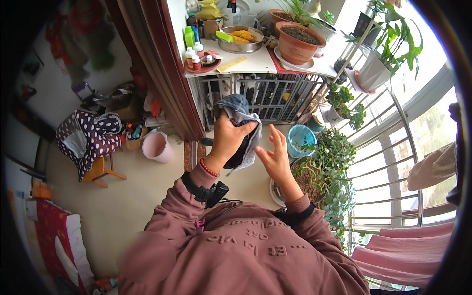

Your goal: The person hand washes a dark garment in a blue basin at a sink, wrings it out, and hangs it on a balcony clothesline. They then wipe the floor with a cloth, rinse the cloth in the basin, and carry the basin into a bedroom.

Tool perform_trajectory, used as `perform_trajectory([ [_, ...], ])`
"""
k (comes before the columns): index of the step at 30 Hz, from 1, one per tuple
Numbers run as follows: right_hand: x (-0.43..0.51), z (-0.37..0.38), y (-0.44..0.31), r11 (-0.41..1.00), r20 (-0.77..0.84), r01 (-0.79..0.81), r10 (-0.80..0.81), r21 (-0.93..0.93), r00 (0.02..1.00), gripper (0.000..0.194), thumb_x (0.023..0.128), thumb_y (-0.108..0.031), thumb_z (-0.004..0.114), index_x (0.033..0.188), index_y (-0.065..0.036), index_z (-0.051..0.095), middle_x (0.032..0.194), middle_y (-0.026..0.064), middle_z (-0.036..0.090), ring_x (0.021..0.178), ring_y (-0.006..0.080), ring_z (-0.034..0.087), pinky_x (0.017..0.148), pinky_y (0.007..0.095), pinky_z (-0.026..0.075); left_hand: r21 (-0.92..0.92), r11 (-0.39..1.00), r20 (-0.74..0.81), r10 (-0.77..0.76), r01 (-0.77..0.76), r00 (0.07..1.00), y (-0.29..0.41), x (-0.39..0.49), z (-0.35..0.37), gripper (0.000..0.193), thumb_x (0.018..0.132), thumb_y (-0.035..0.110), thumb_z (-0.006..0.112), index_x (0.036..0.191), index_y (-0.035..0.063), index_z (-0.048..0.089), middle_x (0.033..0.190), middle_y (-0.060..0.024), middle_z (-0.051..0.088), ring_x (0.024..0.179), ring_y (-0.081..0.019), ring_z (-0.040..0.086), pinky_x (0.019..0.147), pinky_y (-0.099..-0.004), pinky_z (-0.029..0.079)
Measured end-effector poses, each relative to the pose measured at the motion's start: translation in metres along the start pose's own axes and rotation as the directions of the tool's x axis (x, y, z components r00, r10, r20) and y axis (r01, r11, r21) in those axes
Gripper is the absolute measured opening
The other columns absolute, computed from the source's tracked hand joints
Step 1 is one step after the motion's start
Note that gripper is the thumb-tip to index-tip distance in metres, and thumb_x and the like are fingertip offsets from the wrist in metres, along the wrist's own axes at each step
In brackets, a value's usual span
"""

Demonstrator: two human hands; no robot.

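My left hand [229, 138] grips a bundle of cloth [243, 114], dark blue denim-like at the top and light grey along its right side, with a black part below. My thumb lies across the grey cloth. Just right of the bundle, my right hand [273, 155] has its fingers apart and holds nothing. Beyond the cloth stands a grey metal cage [269, 107] with black-and-white animals inside, under a white counter [254, 62].
On the counter are a steel pan [241, 46] of corn, bottles and a potted plant [298, 42]. A blue-lined bucket [301, 140] and leafy plants stand at right. A pink bin [158, 146] and a wooden stool [101, 171] are at left, past a door frame [173, 73].
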State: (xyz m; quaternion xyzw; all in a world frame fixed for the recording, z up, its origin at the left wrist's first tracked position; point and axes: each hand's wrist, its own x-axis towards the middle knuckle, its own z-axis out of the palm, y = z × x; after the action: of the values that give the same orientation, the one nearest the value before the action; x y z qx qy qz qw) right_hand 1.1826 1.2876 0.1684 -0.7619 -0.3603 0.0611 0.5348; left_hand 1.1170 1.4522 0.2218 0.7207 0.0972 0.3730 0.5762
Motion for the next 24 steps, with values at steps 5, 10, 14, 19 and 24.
perform_trajectory([
  [5, -0.007, 0.021, 0.035, 0.999, 0.181, -0.028, 0.034, -0.032, 0.983, 0.095, 0.075, -0.036, 0.081, 0.145, 0.001, 0.028, 0.144, 0.0264, 0.028, 0.132, 0.0422, 0.035, 0.109, 0.0446, 0.034, -0.499, 0.851, 0.015, -0.179, 0.163, 0.984, -0.005, -0.003, 0.001, 0.021, 0.083, 0.005, 0.072, 0.101, 0.0053, 0.063, 0.096, 0.0014, 0.063, 0.086, -0.0101, 0.059, 0.082, -0.0257, 0.048],
  [10, -0.001, 0.022, 0.06, 0.865, 0.283, -0.414, 0.338, 0.283, 0.898, 0.02, 0.098, -0.007, 0.052, 0.113, 0.001, 0.063, 0.088, -0.0074, 0.061, 0.082, 0.0026, 0.052, 0.074, 0.019, 0.043, -0.607, 0.723, 0.11, -0.334, 0.33, 0.936, -0.012, -0.012, -0.011, 0.023, 0.083, 0.005, 0.071, 0.104, 0.0058, 0.062, 0.098, 0.001, 0.064, 0.09, -0.0112, 0.06, 0.084, -0.0273, 0.048],
  [14, 0.015, -0.015, 0.043, 0.711, 0.037, -0.29, 0.348, 0.64, 0.937, 0.019, 0.101, -0.014, 0.05, 0.106, -0.004, 0.065, 0.09, -0.0001, 0.065, 0.082, 0.0068, 0.058, 0.073, 0.0214, 0.047, -0.357, 0.905, 0.063, -0.225, 0.232, 0.972, -0.027, -0.014, -0.041, 0.025, 0.083, 0.015, 0.076, 0.102, 0.0073, 0.061, 0.096, 0.0047, 0.058, 0.09, -0.0084, 0.052, 0.086, -0.024, 0.042],
  [19, 0.032, -0.03, -0.006, 0.574, 0.07, -0.177, 0.203, 0.8, 0.977, 0.023, 0.102, -0.013, 0.048, 0.121, -0.003, 0.054, 0.102, 0.0057, 0.066, 0.092, 0.0119, 0.063, 0.083, 0.0257, 0.051, -0.468, 0.796, 0.117, -0.375, 0.384, 0.92, -0.037, -0.032, -0.029, 0.027, 0.081, 0.016, 0.079, 0.1, 0.0081, 0.061, 0.095, 0.0039, 0.058, 0.087, -0.0087, 0.053, 0.081, -0.025, 0.045],
  [24, 0.026, -0.007, -0.031, 0.985, 0.282, -0.023, -0.027, 0.174, 0.959, 0.06, 0.085, -0.003, 0.062, 0.141, -0.004, 0.04, 0.089, 0.0061, 0.063, 0.078, 0.0135, 0.06, 0.073, 0.0268, 0.049, -0.57, 0.668, 0.25, -0.413, 0.478, 0.876, -0.02, -0.032, -0.009, 0.032, 0.084, 0.015, 0.074, 0.111, 0.0072, 0.059, 0.104, 0.0006, 0.061, 0.096, -0.0109, 0.057, 0.09, -0.027, 0.045],
])
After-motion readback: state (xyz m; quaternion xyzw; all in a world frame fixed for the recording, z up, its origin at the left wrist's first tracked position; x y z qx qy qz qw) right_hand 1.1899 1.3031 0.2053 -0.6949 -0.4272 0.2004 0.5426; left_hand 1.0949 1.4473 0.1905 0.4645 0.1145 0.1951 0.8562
